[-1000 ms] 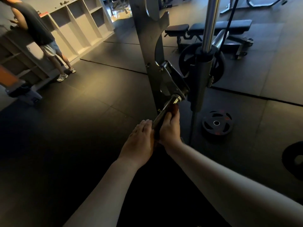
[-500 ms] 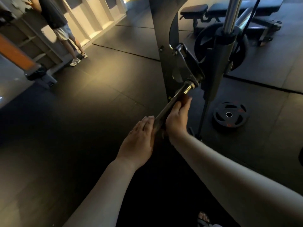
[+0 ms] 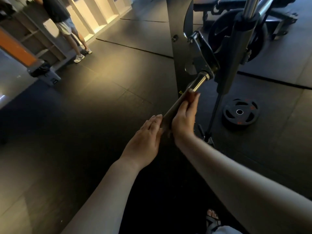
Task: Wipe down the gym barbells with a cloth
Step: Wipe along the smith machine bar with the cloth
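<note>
You're mid-wipe: your right hand (image 3: 184, 122) clasps a brownish cloth (image 3: 190, 97) round the Smith-machine barbell (image 3: 200, 81), just short of its chrome end. Your left hand (image 3: 145, 134) rests straight-fingered against the shaft lower down. Next, I judge, slide the cloth along under steady pressure.

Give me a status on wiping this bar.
Done: nothing shows for certain; no wiped stretch stands out. In hand: the right hand wraps the cloth round the bar, left hand flat against it lower down. Left: the shiny end beyond the cloth, up to the rack.
</note>
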Demonstrator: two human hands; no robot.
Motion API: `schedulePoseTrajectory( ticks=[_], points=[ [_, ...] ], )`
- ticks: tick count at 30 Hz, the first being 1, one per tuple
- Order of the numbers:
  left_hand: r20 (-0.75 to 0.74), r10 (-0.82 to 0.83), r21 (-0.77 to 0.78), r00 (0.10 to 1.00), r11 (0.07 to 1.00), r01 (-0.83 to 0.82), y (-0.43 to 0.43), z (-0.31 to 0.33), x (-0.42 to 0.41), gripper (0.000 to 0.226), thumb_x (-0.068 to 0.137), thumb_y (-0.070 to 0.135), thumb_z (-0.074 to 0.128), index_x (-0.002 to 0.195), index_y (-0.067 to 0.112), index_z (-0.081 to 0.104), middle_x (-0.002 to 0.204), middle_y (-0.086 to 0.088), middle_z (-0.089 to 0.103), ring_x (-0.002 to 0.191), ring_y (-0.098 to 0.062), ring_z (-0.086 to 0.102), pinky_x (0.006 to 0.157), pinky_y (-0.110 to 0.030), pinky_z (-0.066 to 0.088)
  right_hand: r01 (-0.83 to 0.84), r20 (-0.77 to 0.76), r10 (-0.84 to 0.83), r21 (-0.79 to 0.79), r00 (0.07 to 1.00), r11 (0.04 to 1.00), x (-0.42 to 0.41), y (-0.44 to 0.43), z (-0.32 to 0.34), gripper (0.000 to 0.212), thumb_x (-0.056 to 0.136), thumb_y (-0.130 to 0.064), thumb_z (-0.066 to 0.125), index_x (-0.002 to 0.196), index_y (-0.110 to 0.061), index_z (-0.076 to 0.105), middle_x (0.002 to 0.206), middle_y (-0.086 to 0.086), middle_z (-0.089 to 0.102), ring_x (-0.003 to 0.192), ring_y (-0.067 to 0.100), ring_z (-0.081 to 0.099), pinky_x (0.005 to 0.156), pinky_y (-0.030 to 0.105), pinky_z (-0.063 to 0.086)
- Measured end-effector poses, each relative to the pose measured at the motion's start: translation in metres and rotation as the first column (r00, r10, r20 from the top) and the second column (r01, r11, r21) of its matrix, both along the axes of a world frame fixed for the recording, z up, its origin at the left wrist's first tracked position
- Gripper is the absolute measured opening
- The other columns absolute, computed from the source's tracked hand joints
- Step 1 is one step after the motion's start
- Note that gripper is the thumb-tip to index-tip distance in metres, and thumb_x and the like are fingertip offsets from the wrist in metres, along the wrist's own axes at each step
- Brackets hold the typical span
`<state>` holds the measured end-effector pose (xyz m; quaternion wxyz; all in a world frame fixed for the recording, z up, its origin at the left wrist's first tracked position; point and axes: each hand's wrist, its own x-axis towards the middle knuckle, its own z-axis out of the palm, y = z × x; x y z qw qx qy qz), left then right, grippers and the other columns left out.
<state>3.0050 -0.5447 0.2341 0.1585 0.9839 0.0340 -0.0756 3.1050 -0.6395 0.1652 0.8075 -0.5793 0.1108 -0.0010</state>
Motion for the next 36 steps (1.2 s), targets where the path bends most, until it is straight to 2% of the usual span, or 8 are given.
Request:
schedulePoseTrajectory(
  ticks=[6, 13, 17, 22, 25, 27, 32, 36],
  points=[
    [-0.006, -0.011, -0.028, 1.0, 1.0, 0.011, 0.013, 0.0, -0.024, 0.056, 0.11, 0.03, 0.031, 0.162, 0.031, 0.011, 0.169, 0.009, 0.014, 0.154, -0.008, 0.01, 0.118, -0.025, 0.011, 0.055, -0.059, -0.053, 0.039, 0.997, 0.998, 0.025, -0.007, 0.007, 0.066, 0.1, -0.047, 0.035, 0.159, -0.046, 0.007, 0.15, -0.006, 0.039, 0.13, 0.018, 0.05, 0.112, 0.054, 0.041],
    [-0.053, -0.028, -0.058, 0.998, 0.998, 0.025, 0.017, 0.002, -0.033, 0.054, 0.111, 0.035, 0.024, 0.162, 0.035, 0.007, 0.169, 0.012, 0.01, 0.154, -0.007, 0.007, 0.117, -0.026, 0.009, -0.036, 0.07, 0.031, 0.071, 0.997, 0.997, -0.096, 0.04, -0.008, 0.061, 0.108, -0.031, 0.039, 0.16, -0.043, 0.01, 0.168, -0.011, 0.015, 0.153, 0.009, 0.02, 0.127, 0.044, 0.02],
    [-0.075, -0.028, -0.05, 0.997, 0.998, 0.024, 0.026, 0.002, -0.046, 0.059, 0.11, 0.03, 0.033, 0.161, 0.037, 0.005, 0.169, 0.011, 0.012, 0.155, -0.011, 0.01, 0.121, -0.031, 0.013, -0.023, -0.016, 0.024, 0.058, 1.0, 0.998, -0.051, 0.026, -0.005, 0.065, 0.1, -0.045, 0.037, 0.157, -0.049, 0.009, 0.167, -0.002, 0.023, 0.148, 0.02, 0.032, 0.122, 0.055, 0.029],
    [-0.063, -0.008, -0.013, 0.998, 1.0, 0.007, 0.033, 0.002, -0.065, 0.06, 0.11, 0.028, 0.035, 0.161, 0.036, 0.004, 0.169, 0.01, 0.012, 0.155, -0.011, 0.01, 0.114, -0.026, 0.009, 0.023, -0.041, -0.019, 0.091, 0.999, 0.996, -0.041, 0.021, 0.011, 0.06, 0.106, -0.036, 0.036, 0.158, -0.049, 0.008, 0.162, -0.007, 0.028, 0.142, 0.019, 0.038, 0.12, 0.056, 0.032],
    [-0.075, -0.015, -0.048, 0.997, 0.999, 0.011, 0.038, 0.003, -0.074, 0.057, 0.11, 0.03, 0.031, 0.161, 0.037, 0.005, 0.169, 0.011, 0.012, 0.155, -0.009, 0.009, 0.121, -0.03, 0.01, 0.029, 0.003, -0.029, 0.054, 1.0, 0.998, -0.101, 0.049, 0.008, 0.062, 0.106, -0.034, 0.037, 0.161, -0.041, 0.009, 0.166, -0.01, 0.019, 0.149, 0.005, 0.025, 0.124, 0.028, 0.024],
    [-0.077, -0.01, -0.078, 0.997, 0.997, 0.004, 0.04, 0.004, -0.078, 0.053, 0.111, 0.036, 0.025, 0.161, 0.039, 0.007, 0.169, 0.012, 0.013, 0.155, -0.008, 0.009, 0.124, -0.035, 0.013, -0.016, 0.041, 0.012, 0.106, 0.999, 0.994, -0.139, 0.059, 0.005, 0.06, 0.111, -0.024, 0.036, 0.162, -0.036, 0.008, 0.165, -0.013, 0.017, 0.145, -0.004, 0.023, 0.114, 0.007, 0.024],
    [-0.081, -0.021, -0.075, 0.997, 0.997, 0.015, 0.046, 0.007, -0.093, 0.058, 0.11, 0.03, 0.033, 0.161, 0.036, 0.007, 0.169, 0.009, 0.015, 0.155, -0.01, 0.011, 0.126, -0.04, 0.017, -0.032, -0.007, 0.033, 0.028, 0.999, 0.999, -0.101, 0.047, -0.005, 0.064, 0.092, -0.06, 0.04, 0.15, -0.054, 0.015, 0.162, 0.003, 0.033, 0.144, 0.025, 0.041, 0.117, 0.053, 0.037],
    [-0.061, -0.017, -0.013, 0.998, 1.0, 0.016, 0.05, 0.008, -0.108, 0.062, 0.109, 0.025, 0.037, 0.162, 0.033, 0.005, 0.169, 0.009, 0.014, 0.154, -0.008, 0.012, 0.12, -0.029, 0.014, 0.019, -0.032, -0.018, 0.011, 0.999, 1.0, -0.072, 0.034, -0.001, 0.062, 0.095, -0.055, 0.037, 0.152, -0.056, 0.013, 0.159, -0.001, 0.035, 0.139, 0.023, 0.044, 0.115, 0.056, 0.039]
  ],
)
